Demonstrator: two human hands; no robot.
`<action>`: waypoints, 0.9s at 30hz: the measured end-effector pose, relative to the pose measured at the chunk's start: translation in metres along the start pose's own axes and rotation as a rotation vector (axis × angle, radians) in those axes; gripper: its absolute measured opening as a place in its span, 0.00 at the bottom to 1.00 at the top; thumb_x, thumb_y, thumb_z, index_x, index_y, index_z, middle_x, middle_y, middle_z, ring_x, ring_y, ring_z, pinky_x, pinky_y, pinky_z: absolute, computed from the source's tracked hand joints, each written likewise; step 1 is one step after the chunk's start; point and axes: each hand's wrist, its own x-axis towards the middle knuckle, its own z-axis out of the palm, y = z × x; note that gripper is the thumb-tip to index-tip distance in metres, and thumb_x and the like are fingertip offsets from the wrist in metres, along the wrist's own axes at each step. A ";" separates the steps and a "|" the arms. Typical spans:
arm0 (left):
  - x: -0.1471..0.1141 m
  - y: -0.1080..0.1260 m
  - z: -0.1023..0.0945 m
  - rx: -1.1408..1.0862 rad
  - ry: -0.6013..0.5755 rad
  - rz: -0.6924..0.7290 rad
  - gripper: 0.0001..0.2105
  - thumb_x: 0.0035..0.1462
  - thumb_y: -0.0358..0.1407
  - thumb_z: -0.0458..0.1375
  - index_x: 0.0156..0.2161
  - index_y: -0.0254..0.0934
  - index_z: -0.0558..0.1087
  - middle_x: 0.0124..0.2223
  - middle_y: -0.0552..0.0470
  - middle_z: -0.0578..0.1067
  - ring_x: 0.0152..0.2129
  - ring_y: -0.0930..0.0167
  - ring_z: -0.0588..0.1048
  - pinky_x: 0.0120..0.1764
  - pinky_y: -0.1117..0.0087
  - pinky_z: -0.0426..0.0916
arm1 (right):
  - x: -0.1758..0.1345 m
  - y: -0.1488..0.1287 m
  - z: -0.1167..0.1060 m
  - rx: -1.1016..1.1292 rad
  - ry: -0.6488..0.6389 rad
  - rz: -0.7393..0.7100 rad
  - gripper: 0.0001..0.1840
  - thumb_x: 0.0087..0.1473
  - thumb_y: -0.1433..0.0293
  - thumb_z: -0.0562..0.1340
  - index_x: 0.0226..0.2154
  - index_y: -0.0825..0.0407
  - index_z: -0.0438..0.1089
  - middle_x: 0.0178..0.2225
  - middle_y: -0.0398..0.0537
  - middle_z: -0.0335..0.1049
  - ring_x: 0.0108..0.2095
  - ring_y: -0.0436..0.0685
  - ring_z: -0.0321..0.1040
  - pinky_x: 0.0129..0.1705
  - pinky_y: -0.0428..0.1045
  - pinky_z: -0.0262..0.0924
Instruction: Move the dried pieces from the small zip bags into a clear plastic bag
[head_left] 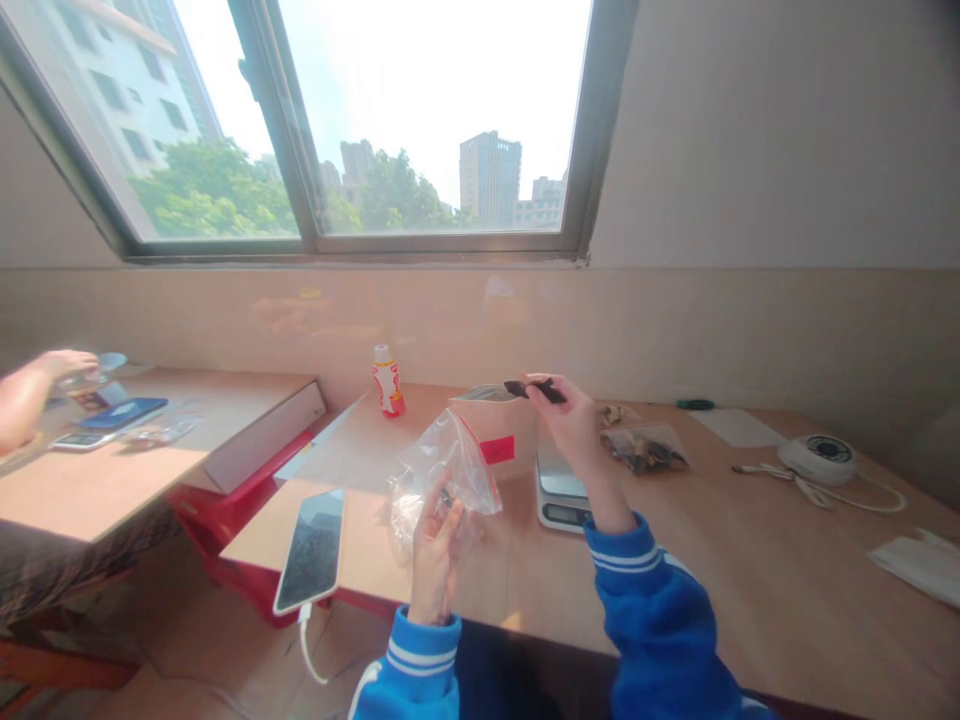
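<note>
My left hand (437,545) is closed around a clear zip bag (450,455), which is held up over the table with its mouth upward. Some dark bits show through the plastic near my fingers. In my right hand (566,420), a dark, thin, irregular piece (536,390) is pinched between thumb and fingers. That piece is just above the open top of a beige pouch (469,415) with a red label, standing upright. A digital kitchen scale (562,490) sits partly under my right forearm, beside the pouch.
Behind my right arm lies a clear bag of dark pieces (646,448). A white round device (817,458) with a cable is at the right. A red-and-white bottle (387,382) stands at the back, a phone (311,550) at the left edge. Another person's hand (64,365) is at the neighbouring table.
</note>
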 end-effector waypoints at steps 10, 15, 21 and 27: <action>0.014 0.013 -0.023 -0.014 0.143 0.054 0.20 0.47 0.34 0.65 0.48 0.46 0.73 0.51 0.52 0.74 0.48 0.67 0.73 0.45 0.71 0.72 | 0.027 0.009 0.029 -0.589 -0.429 -0.250 0.09 0.59 0.65 0.57 0.38 0.48 0.71 0.37 0.47 0.77 0.40 0.56 0.70 0.49 0.55 0.53; 0.009 0.009 -0.017 -0.015 0.137 -0.025 0.22 0.46 0.32 0.65 0.49 0.43 0.71 0.44 0.49 0.79 0.41 0.67 0.77 0.40 0.69 0.74 | 0.023 0.011 0.030 -0.544 -0.290 -0.269 0.12 0.58 0.67 0.57 0.45 0.51 0.67 0.41 0.50 0.73 0.43 0.59 0.67 0.50 0.57 0.54; 0.006 0.003 -0.003 -0.005 0.157 -0.001 0.24 0.45 0.32 0.65 0.50 0.39 0.70 0.41 0.47 0.80 0.38 0.64 0.78 0.39 0.66 0.75 | -0.019 -0.012 0.024 -0.236 -0.263 -0.151 0.09 0.58 0.70 0.53 0.36 0.50 0.69 0.37 0.49 0.72 0.39 0.57 0.68 0.43 0.52 0.63; 0.000 -0.003 0.009 0.038 0.082 0.006 0.21 0.47 0.37 0.65 0.48 0.35 0.74 0.43 0.44 0.79 0.42 0.61 0.77 0.40 0.65 0.74 | -0.065 -0.007 0.028 -0.027 -0.655 0.137 0.08 0.57 0.67 0.57 0.37 0.50 0.71 0.33 0.45 0.73 0.33 0.54 0.70 0.35 0.47 0.66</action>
